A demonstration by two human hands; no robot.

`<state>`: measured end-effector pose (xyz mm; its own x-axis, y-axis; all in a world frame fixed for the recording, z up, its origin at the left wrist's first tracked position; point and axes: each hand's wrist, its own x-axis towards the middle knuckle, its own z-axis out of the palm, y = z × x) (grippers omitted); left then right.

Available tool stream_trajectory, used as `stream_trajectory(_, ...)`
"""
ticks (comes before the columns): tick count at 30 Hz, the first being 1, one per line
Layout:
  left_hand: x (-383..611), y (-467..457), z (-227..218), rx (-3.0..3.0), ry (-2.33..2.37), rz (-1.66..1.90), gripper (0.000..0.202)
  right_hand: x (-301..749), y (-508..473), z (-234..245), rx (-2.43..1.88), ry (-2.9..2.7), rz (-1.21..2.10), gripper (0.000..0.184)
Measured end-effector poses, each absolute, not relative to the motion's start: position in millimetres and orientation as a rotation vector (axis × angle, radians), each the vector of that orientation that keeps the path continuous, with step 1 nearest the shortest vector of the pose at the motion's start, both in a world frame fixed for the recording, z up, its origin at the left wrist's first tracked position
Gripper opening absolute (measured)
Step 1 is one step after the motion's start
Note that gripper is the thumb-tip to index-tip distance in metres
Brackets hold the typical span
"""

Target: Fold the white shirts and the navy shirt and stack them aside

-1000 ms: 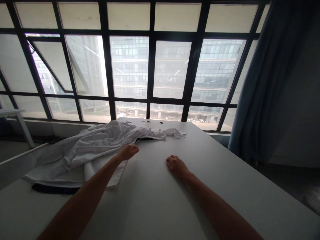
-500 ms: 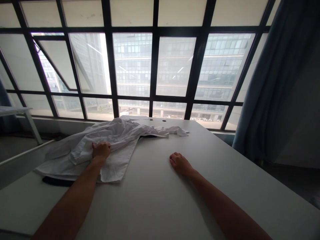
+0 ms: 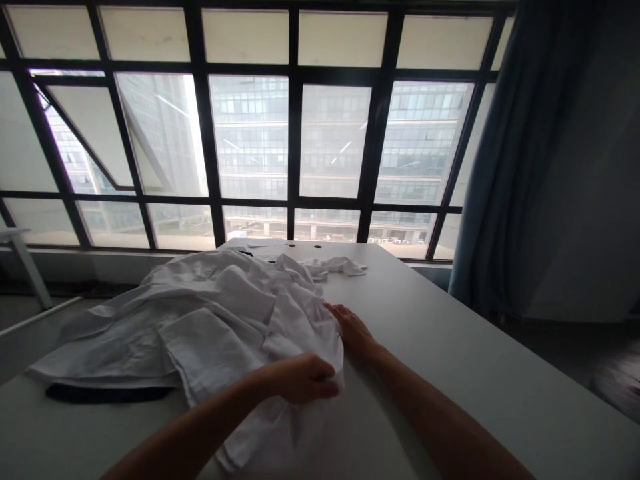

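A crumpled white garment [image 3: 200,320] lies spread over the left half of the white table [image 3: 450,373]. My left hand [image 3: 303,377] is closed on a fold of that cloth near the table's middle, holding the bunched fabric just above the surface. My right hand [image 3: 353,328] lies flat on the table with its fingers stretched out, touching the garment's right edge. A dark item [image 3: 105,393] peeks out from under the cloth at the left.
Tall dark-framed windows [image 3: 295,153] run behind the table. A blue-grey curtain [image 3: 505,160] hangs at the right. Another small white cloth piece [image 3: 345,267] lies at the table's far edge. A white table leg [image 3: 25,267] stands at far left.
My left hand gripped the white garment and dragged it right, toward the middle of the table. The cloth now reaches my right hand, which stayed where it was.
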<state>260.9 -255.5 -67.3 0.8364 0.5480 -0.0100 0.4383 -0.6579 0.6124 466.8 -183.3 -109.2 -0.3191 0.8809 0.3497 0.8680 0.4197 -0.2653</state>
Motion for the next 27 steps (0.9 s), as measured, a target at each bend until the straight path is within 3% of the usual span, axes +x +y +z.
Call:
stream_trajectory(3, 253, -253, -66, 2.061, 0.463, 0.098, 0.043, 464, -184, -106, -1.419, -2.306, 0.094, 0.038)
stream_trajectory(6, 229, -223, -64, 1.876, 0.542, 0.265, 0.059, 465, -185, -104, -1.372, -2.329, 0.129, 0.028)
stream_trajectory(10, 176, -175, -65, 2.254, 1.172, 0.516, 0.039, 466, -189, -97, -1.337, -2.350, 0.171, 0.020)
stream_trajectory(14, 122, -146, -77, 2.510, 1.761, 0.446, 0.026, 461, -196, -81, -1.380, -2.350, 0.321, 0.019)
stream_trajectory(17, 102, -136, -90, 2.544, 1.843, 0.372, 0.034, 461, -200, -68, -1.250, -2.537, 0.915, 0.020)
stream_trajectory(19, 100, -132, -98, 2.551, 1.832, 0.318, 0.039, 466, -200, -66, -1.123, -2.555, 1.379, 0.031)
stream_trajectory(20, 100, -131, -100, 2.548, 1.817, 0.286, 0.041, 470, -199, -67, -1.129, -2.515, 1.419, 0.035)
stream_trajectory(24, 106, -130, -103, 2.546, 1.766, 0.246, 0.039, 486, -191, -89, -1.387, -2.373, 0.456, 0.037)
stream_trajectory(27, 107, -132, -102, 2.532, 1.779, 0.237, 0.040, 489, -179, -107, -1.422, -2.423, 0.155, 0.050)
